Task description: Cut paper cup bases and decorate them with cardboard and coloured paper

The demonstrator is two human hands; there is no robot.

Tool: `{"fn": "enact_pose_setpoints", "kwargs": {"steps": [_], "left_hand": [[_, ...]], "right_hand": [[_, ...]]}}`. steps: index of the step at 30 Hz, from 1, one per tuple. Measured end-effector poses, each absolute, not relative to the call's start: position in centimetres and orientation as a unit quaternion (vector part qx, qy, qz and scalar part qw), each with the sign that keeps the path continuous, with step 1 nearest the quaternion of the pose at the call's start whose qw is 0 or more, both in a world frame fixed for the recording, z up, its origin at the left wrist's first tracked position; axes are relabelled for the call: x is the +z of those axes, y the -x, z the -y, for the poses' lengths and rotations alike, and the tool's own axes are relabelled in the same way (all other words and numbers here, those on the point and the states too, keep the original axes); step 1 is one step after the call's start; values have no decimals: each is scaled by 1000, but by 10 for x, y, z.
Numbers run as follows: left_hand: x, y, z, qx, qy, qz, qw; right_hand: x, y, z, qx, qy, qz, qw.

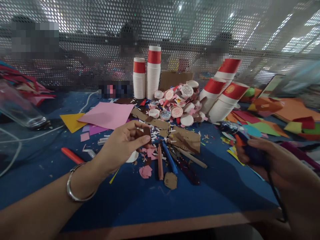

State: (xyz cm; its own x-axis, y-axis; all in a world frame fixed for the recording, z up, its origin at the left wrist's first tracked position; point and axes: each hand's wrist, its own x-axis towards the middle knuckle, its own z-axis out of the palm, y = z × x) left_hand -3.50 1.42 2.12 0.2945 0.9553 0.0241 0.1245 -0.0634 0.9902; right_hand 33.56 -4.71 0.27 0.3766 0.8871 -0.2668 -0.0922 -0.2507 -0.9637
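Observation:
My left hand (127, 140), with a silver bangle on the wrist, is raised over the middle of the table. Its thumb and fingers pinch a small dark brown piece of paper (147, 135). On the right, my right hand (267, 156) is closed around the handle of a dark blue and orange hot glue gun (252, 151). The gun's nozzle points left toward the cups, and its black cord hangs down. Below my left hand lie pink paper scraps (145, 171), a pink stick (160, 163), a blue pen (170, 158), scissors (188, 170) and a cut cardboard piece (171, 180).
Paper cup stacks (154, 73) stand at the back; more cup stacks (220, 96) lean on the right. Between them is a heap of decorated round pieces (177, 111). Pink paper (106, 115) and a red marker (72, 156) lie left. A clear bottle (22, 106) tilts far left.

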Motion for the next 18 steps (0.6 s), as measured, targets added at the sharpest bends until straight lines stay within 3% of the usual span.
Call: {"fn": "enact_pose_setpoints", "kwargs": {"steps": [6,18], "left_hand": [[25,38,-15,395,-650,-445,472],[33,50,-19,322,-691,-428,485]], "right_hand": [[8,-315,44,546,551,251,579],[10,-317,33,662,488,288,491]]}}
